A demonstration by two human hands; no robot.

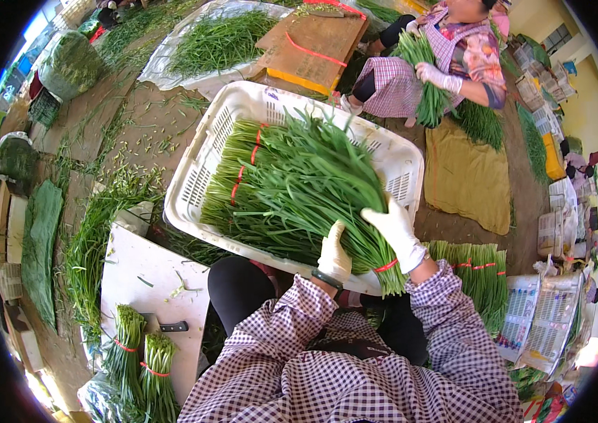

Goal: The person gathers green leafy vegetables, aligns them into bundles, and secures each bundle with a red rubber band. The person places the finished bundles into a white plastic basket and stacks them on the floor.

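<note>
Before me, a white plastic crate (299, 100) holds green leafy stalks, likely garlic chives, in bundles (230, 174) tied with red bands at the crate's left side. My left hand (335, 256), in a white glove, rests against the left side of one bundle (368, 238) near the crate's front edge. My right hand (397, 230), also gloved, holds that bundle from its right side, just above its red band. The bundle's cut ends point towards me over the rim, and its leaves spread into the crate. Both hands' fingers are partly hidden by leaves.
A white board (156, 269) at left bears a knife (172, 327) and two tied bundles (143, 359). More tied bundles (479, 280) stand right of my arm. A co-worker (436, 74) sits beyond the crate, holding greens. A brown board (309, 47) and yellow-brown sacking (465, 180) lie farther off.
</note>
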